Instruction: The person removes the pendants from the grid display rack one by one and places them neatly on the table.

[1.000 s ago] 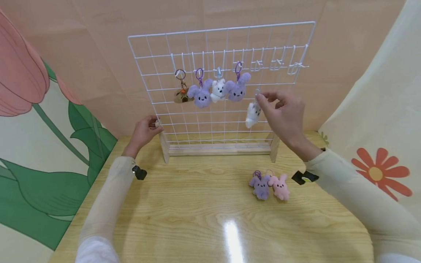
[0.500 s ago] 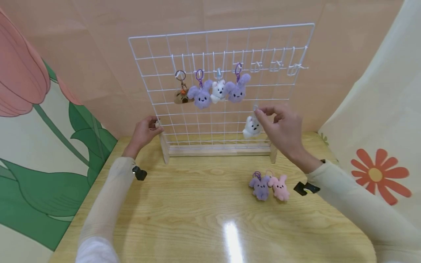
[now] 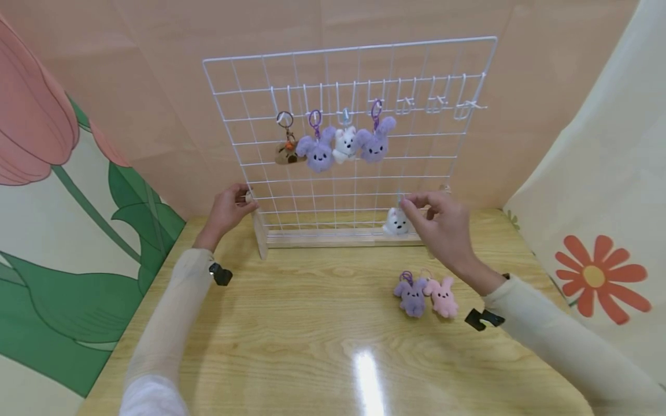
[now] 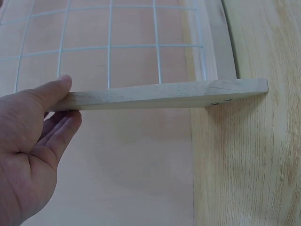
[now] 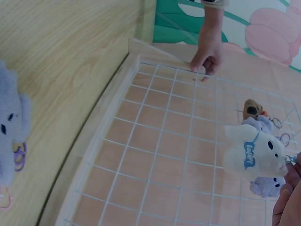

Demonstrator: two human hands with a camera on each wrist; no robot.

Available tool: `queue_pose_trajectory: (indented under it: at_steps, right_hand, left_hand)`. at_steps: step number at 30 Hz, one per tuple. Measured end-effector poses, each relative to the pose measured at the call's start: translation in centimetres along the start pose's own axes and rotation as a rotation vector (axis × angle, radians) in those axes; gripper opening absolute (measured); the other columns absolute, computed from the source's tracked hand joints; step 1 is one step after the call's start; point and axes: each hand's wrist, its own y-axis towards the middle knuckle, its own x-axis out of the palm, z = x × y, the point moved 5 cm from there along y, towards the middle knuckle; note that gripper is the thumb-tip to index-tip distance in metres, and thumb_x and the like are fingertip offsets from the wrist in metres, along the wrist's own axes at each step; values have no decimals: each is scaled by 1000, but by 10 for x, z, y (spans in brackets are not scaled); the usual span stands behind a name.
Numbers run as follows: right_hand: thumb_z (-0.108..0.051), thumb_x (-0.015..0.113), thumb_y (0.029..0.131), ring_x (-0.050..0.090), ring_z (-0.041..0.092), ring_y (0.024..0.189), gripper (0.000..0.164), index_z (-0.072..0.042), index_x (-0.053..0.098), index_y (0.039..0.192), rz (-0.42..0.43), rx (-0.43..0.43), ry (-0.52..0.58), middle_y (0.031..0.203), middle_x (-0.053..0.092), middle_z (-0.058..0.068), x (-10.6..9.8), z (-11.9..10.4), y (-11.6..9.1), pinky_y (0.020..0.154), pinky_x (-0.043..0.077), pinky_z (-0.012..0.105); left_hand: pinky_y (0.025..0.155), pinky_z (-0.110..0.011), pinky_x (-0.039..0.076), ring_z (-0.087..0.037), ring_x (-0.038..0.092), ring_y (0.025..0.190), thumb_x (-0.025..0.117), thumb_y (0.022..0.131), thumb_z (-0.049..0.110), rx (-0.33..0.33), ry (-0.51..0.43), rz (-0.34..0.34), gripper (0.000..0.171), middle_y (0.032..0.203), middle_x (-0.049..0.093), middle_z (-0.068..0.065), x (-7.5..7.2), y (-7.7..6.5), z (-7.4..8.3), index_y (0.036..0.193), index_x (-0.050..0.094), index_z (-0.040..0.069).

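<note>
My right hand [image 3: 442, 225] pinches the ring of a white dog plush keychain [image 3: 397, 221], which dangles before the lower right of a white wire grid rack [image 3: 333, 196]. In the right wrist view that plush [image 5: 256, 153] shows a blue tag on its front. At the rack's left side my left hand [image 3: 227, 209] grips the top of a wooden upright [image 4: 141, 95] between thumb and fingers. From hooks on the grid hang a brown keychain [image 3: 289, 152], a purple bunny keychain [image 3: 318, 155], a white dog keychain [image 3: 346, 143] and a second purple bunny [image 3: 374, 144].
Bare white hooks [image 3: 437, 103] line the grid's upper right. On the wooden table [image 3: 291, 323], right of centre, lie a purple bunny keychain [image 3: 413, 297] and a pink bunny keychain [image 3: 443, 297]. Printed cloths surround the table's back and sides.
My right hand has come down along the front of the grid with the white dog keychain, from just below the hooks to near the wooden base. My left hand has stayed in place.
</note>
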Motion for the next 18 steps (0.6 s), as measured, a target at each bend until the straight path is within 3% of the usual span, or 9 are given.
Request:
queue_pose_trajectory:
  at_steps: [5, 18]
  right_hand:
    - [-10, 75, 94, 55, 8, 70, 8, -2, 78, 93, -26, 37, -3, 87, 75, 8, 4, 7, -14, 56, 41, 13]
    - [-9, 76, 93, 56, 8, 78, 5, -5, 77, 93, -80, 107, 31, 88, 73, 3, 13, 21, -51, 59, 43, 14]
  left_hand:
    - [97, -49, 58, -40, 62, 121, 72, 96, 9, -4, 3, 2, 46, 134, 60, -26, 0, 0, -1, 136, 54, -6]
    - [97, -48, 58, -39, 62, 121, 72, 97, 12, -12, -3, 0, 46, 134, 60, -25, 0, 2, -3, 136, 54, -5]
